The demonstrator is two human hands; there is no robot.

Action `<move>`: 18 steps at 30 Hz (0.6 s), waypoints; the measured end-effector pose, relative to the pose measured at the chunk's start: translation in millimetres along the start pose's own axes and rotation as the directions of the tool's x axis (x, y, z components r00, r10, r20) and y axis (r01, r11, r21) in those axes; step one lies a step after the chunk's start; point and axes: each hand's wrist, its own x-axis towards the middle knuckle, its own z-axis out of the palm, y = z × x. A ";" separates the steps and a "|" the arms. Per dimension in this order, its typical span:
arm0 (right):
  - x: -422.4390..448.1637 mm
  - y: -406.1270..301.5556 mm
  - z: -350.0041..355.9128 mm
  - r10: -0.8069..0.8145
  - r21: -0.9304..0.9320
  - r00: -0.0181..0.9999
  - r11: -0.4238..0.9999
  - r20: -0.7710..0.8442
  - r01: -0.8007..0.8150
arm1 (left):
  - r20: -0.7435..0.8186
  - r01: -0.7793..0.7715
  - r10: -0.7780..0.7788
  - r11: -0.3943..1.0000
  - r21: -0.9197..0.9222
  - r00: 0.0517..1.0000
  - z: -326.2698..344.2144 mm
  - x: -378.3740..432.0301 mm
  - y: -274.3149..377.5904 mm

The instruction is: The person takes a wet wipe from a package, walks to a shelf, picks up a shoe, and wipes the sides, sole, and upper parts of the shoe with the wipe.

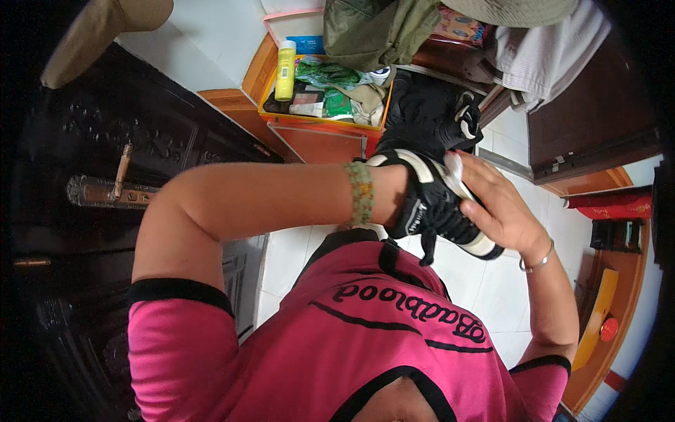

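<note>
A black sneaker [440,205] with white stripes and a white sole edge is held up in front of my body. My left hand [393,192] reaches into its opening; the wrist shows and the fingers are hidden inside. Flat along the sole side lies my right hand [493,203], with a crumpled white wipe or tissue [453,166] between its fingers and the sole edge. Another black-and-white shoe [466,118] is just beyond, among black fabric [416,105]; its lower part is hard to make out.
An orange box [321,124] holding a yellow bottle [285,71], packets and cloth stands ahead. Olive fabric [379,31] and a striped cloth [548,58] hang nearby. A dark carved door with a handle [124,171] is at left, a wooden cabinet [617,295] at right.
</note>
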 end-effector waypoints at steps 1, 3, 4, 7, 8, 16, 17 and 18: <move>-3.9 0.2 0.0 -0.002 -0.033 1.000 0.999 -0.019 0.001 | 0.006 0.050 -0.050 0.999 -0.011 0.999 -7.3 -2.4 0.3; -10.5 -0.1 6.3 0.056 -0.124 0.998 0.990 -0.029 -0.060 | 0.324 0.169 -0.295 0.916 0.364 0.899 -19.3 4.1 6.0; -7.4 -4.1 12.1 0.018 -0.167 0.994 0.985 -0.108 -0.036 | 0.237 0.154 -0.194 0.972 0.177 0.952 -9.1 -7.0 -11.1; 3.0 -0.2 33.7 0.007 -0.222 0.978 0.973 -0.206 -0.054 | -0.037 -0.037 0.028 0.966 -0.257 0.999 26.8 -44.7 -67.5; 9.6 2.6 43.1 -0.007 -0.214 0.967 0.976 -0.255 -0.049 | -0.119 -0.069 0.032 0.944 -0.324 0.992 42.2 -57.8 -86.8; 80.6 36.2 98.0 0.056 -0.078 0.928 0.993 -0.368 -0.090 | -0.320 0.181 -0.132 0.975 0.129 0.938 73.7 -129.4 -145.2; 90.0 36.6 99.4 0.058 -0.085 0.932 0.992 -0.357 -0.094 | -0.343 0.212 -0.113 0.940 0.267 0.933 64.0 -132.3 -143.5; 94.8 36.7 99.2 0.053 -0.088 0.948 0.993 -0.313 -0.085 | -0.368 0.213 -0.114 0.946 0.243 0.923 40.2 -136.5 -133.1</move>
